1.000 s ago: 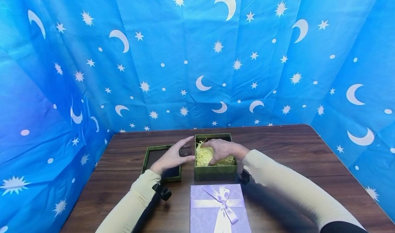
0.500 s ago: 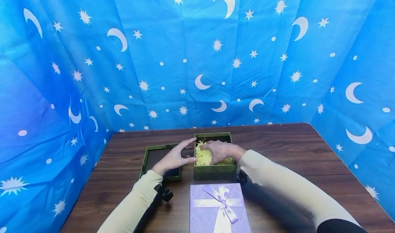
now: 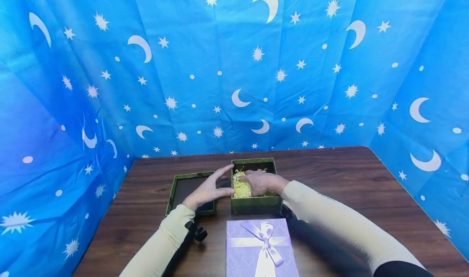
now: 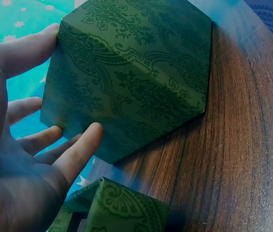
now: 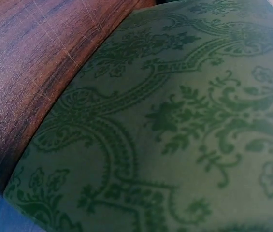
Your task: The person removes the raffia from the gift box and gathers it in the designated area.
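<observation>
A green patterned box (image 3: 255, 206) without its lid stands mid-table, holding pale yellow shredded paper (image 3: 240, 188). My right hand (image 3: 261, 182) reaches down into it among the shreds, its fingertips hidden by the paper and the walls. At the box's left side, my left hand (image 3: 208, 190) is spread, with thumb and fingers right at the rim. Seen in the left wrist view, the fingers of this left hand (image 4: 27, 150) are extended along the box wall (image 4: 131, 82). Only the green outer wall (image 5: 189, 116) and table appear in the right wrist view; the right hand is out of it.
Left of the box, partly under my left hand, lies a matching green lid (image 3: 171, 191), inner side up. A lilac gift box (image 3: 239, 260) with a ribbon bow sits in front. Blue star-and-moon cloth (image 3: 216, 57) hangs behind the wooden table (image 3: 329, 175).
My right hand has sunk deeper into the box, and the shreds around it have shifted. My left hand has edged right, up to the box's rim.
</observation>
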Available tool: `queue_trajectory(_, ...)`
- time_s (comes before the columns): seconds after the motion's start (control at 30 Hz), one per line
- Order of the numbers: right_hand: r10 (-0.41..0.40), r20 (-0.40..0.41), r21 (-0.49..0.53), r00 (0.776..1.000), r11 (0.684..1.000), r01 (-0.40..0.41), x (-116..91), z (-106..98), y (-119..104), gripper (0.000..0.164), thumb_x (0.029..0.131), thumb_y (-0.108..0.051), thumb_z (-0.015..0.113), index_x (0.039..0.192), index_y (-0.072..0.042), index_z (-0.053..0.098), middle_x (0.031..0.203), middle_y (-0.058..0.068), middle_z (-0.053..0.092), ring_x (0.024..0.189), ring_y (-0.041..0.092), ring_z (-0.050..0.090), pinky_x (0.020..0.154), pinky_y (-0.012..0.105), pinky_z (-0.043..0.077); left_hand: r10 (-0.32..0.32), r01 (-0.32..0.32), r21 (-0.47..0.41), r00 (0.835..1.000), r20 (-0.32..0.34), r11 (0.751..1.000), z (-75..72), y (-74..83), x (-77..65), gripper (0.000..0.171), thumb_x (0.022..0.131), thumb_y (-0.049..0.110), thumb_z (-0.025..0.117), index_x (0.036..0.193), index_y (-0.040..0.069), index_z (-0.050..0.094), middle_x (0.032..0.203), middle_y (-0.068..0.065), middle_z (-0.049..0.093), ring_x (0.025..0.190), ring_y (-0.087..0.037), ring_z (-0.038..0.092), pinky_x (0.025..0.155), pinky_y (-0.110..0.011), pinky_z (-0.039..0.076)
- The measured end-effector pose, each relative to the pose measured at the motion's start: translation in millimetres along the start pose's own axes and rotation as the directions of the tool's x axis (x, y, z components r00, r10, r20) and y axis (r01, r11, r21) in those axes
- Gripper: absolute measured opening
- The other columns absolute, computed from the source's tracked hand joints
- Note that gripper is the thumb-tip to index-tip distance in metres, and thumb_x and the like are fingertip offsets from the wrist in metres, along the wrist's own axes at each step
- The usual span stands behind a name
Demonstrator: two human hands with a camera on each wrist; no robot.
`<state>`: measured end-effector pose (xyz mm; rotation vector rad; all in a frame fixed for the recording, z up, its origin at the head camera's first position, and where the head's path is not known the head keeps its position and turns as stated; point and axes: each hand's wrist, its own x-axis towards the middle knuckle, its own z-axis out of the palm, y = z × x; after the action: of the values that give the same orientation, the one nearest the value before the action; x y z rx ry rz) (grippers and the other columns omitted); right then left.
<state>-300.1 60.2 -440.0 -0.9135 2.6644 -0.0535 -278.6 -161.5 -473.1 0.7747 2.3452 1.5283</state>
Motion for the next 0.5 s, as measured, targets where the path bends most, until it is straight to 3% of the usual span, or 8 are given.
queue_trajectory(0.3, -0.005, 0.003, -0.024, 1.000, 1.000, 0.005, 4.1, 5.6, -0.3, 0.068, 0.081, -0.006, 0.069, 0.144, -0.018, 0.047, 0.152, 0.011, 0.042, 0.143, 0.028, 0.033, 0.116, 0.054, 0.027, -0.005, 0.005, 0.015, 1.000, -0.004, 1.000, 0.4, 0.1, -2.7, 0.082, 0.090, 0.024, 0.071, 0.156, 0.024, 0.023, 0.161, -0.007, 0.020, 0.140, -0.041, 0.032, 0.108, -0.058, 0.037)
queue_trajectory(0.5, -0.029, -0.025, -0.093, 0.999, 0.995, 0.026, 5.6, 6.6, -0.8, 0.062, 0.084, -0.012, 0.071, 0.142, -0.018, 0.050, 0.145, 0.011, 0.049, 0.135, 0.026, 0.044, 0.111, 0.052, 0.035, -0.029, 0.029, 0.010, 1.000, -0.009, 1.000, 0.6, 1.4, -2.0, 0.081, 0.090, 0.017, 0.071, 0.155, 0.028, 0.024, 0.160, -0.001, 0.023, 0.142, -0.036, 0.032, 0.108, -0.057, 0.038)
